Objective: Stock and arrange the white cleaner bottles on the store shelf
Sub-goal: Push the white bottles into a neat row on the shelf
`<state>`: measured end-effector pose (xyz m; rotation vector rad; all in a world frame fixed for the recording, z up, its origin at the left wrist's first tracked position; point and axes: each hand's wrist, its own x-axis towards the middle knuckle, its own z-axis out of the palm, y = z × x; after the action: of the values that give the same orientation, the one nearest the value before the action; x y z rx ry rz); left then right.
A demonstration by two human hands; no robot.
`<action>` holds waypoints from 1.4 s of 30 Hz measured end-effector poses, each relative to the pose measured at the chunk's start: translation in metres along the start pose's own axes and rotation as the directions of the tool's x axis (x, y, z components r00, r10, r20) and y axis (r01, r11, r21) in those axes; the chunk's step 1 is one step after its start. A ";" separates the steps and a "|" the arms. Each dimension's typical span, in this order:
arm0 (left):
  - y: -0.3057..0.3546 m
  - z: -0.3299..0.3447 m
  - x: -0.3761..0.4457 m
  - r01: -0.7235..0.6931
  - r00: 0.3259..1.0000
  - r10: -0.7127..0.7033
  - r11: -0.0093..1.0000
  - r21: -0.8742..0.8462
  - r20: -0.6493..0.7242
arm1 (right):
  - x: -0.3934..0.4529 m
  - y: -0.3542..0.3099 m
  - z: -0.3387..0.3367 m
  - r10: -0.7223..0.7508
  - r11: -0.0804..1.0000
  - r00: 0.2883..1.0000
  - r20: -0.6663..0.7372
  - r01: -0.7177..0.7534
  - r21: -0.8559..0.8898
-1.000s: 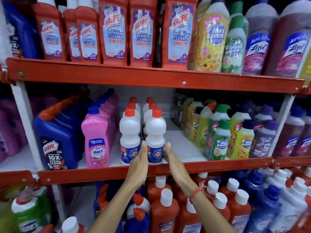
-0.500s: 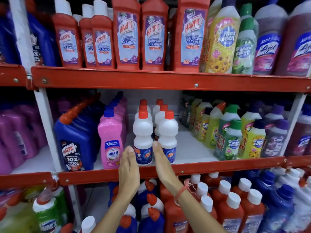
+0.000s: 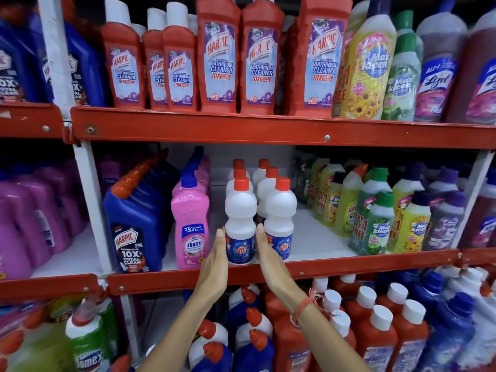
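Change since earlier frame: both hands have shifted from the right-hand front white bottle to the left-hand one; a second ago they flanked the right column.
Left hand (image 3: pixel 214 267): flat, fingers straight and together, palm turned inward — pressed against the left side of the front left white bottle (image 3: pixel 240 224); not clenched.
Right hand (image 3: pixel 268 260): flat, fingers extended, set in the gap between the front left white bottle and the front right white bottle (image 3: pixel 279 224); touching the former's right side.
Grasp: the bottle is flanked between two open palms — no fingers wrap around it.
White bottles: two columns, red caps, blue labels, upright on the middle shelf (image 3: pixel 316 237), front pair at the red front rail (image 3: pixel 349 264).
Left neighbour: pink Shakti bottle (image 3: pixel 191 224), just beside the left hand.
Right neighbour: green and yellow Max Kleen bottles (image 3: pixel 375 218), apart from the white columns across bare shelf.
Right wrist: red thread band (image 3: pixel 304 307).
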<state>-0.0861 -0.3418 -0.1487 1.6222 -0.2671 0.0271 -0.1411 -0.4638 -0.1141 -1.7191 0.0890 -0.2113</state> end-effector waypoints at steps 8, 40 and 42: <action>0.008 -0.014 -0.021 -0.072 0.993 0.068 0.996 -0.043 -0.100 | -0.007 0.001 0.023 -0.242 0.968 0.919 -0.311 0.208 -0.140; -0.003 -0.102 -0.037 -0.025 0.981 0.046 0.993 0.114 -0.186 | 0.006 0.002 0.100 -0.033 0.996 0.998 0.049 0.037 -0.086; 0.000 -0.099 -0.040 -0.020 0.979 0.039 0.995 0.100 -0.198 | 0.006 0.001 0.099 -0.045 0.996 0.997 0.063 0.050 -0.073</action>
<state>-0.1105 -0.2377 -0.1482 1.6989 -0.1364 0.2281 -0.1159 -0.3691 -0.1291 -1.8018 0.0112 -0.1922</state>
